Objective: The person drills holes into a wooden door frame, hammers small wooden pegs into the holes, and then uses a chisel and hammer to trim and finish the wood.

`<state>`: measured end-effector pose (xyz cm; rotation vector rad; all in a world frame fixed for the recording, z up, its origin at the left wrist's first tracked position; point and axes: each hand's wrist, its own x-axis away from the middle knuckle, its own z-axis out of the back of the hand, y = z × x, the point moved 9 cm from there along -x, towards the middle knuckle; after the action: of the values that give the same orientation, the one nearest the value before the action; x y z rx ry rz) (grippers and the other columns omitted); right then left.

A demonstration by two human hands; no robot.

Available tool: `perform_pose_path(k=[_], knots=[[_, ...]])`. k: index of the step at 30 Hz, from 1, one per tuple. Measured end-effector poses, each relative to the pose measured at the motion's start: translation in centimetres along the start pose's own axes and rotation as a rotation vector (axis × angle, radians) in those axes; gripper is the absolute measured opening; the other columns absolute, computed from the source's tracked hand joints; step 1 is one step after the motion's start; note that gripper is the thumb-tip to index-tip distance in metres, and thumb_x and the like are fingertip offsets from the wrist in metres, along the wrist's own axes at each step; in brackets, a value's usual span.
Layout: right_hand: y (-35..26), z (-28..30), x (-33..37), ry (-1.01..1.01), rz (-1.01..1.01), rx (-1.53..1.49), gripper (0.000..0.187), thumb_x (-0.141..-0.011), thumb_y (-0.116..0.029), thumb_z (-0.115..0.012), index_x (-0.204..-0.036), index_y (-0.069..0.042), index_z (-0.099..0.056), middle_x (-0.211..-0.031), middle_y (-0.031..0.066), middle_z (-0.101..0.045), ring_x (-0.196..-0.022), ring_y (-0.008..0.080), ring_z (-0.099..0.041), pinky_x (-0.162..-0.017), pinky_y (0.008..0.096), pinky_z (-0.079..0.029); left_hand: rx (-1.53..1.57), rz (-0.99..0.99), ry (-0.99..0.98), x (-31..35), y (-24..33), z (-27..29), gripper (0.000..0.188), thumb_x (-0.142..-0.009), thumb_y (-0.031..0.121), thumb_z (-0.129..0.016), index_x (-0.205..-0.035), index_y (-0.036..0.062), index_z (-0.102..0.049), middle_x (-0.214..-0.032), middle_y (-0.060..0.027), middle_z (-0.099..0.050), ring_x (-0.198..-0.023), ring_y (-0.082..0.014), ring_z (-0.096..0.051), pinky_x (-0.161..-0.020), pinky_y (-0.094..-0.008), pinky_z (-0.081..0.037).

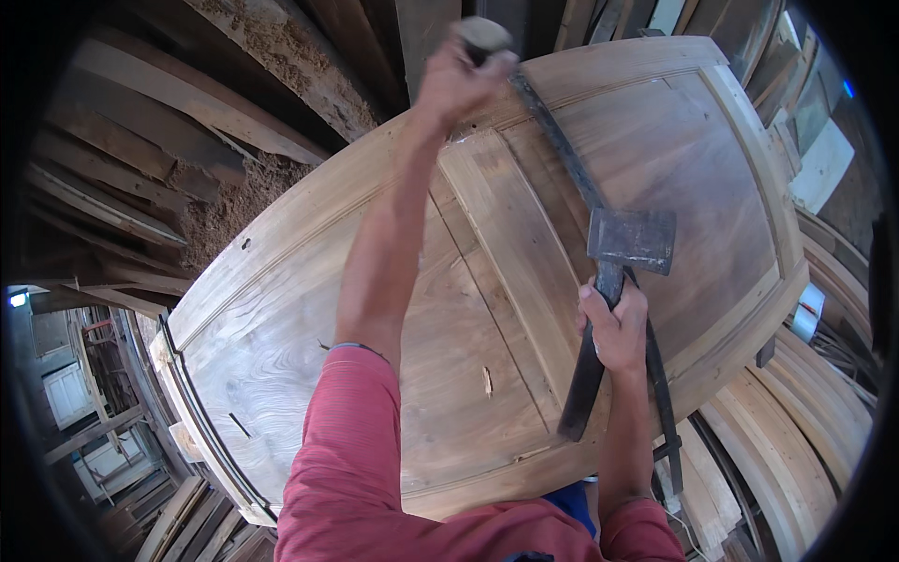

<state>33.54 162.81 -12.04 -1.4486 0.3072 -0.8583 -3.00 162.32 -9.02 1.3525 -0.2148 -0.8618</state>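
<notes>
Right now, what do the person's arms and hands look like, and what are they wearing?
Both arms wear short, loose sleeves of reddish-pink cloth with fine stripes: the left sleeve has a thin dark edge, and the right sleeve shows only low down. Below the sleeves the forearms are bare. The left hand and right hand have no gloves, rings or watch.

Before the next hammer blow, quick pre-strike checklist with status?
1. Right hand grip on the hammer: ok, fist closed on the handle just below the head.
2. Left hand on the round-topped tool at the door's far edge: ok, gripped.
3. Tool tip seated in the wood: cannot tell, hidden by the hand.
4. Dark metal bar across the wooden door: lies flat, running under the hammer head.
5. Loose wood chip on the panel: not ok, uncleared.
</notes>
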Motion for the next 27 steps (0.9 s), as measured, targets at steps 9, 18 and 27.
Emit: perform_pose_path(k=[9,18,27], knots=[[-6.5,-4.5,0.2,-0.134,0.050,0.199,0.023,-0.091,-0.008,-0.068,-0.108,0.005,-0.059,-0.072,0.0051,-0.061,-0.060,0.0109,-0.059,-0.058,0.0274,-0.048,0.967,-0.017,0.816,13.2,-14.9,21.6,0.036,-0.091,0.014,-0.079,-0.117,0.0079,-0.055,-0.104,-0.0102,-0.067,-0.091,-0.0245,-0.066,-0.081,-0.0419,-0.056],[-22.9,-14.7,-3.9,-0.067,0.597,0.264,0.039,-0.090,-0.017,-0.073,-0.120,0.005,-0.060,-0.079,0.0064,-0.063,-0.066,0.0111,-0.059,-0.064,0.0276,-0.049,1.106,0.072,0.630,16.4,-13.4,15.6,0.020,-0.097,0.008,-0.070,-0.111,0.0103,-0.056,-0.107,-0.0122,-0.071,-0.103,-0.0306,-0.071,-0.087,-0.0520,-0.064],[-31.4,-27.2,-3.5,-0.297,0.878,0.512,0.024,-0.093,-0.020,-0.071,-0.104,0.001,-0.067,-0.079,0.0118,-0.068,-0.065,0.0209,-0.066,-0.064,0.0308,-0.053,0.845,0.119,0.700,16.5,-13.3,16.5,0.033,-0.093,0.011,-0.077,-0.113,0.0063,-0.051,-0.103,-0.0069,-0.068,-0.092,-0.0154,-0.067,-0.082,-0.0317,-0.057]])
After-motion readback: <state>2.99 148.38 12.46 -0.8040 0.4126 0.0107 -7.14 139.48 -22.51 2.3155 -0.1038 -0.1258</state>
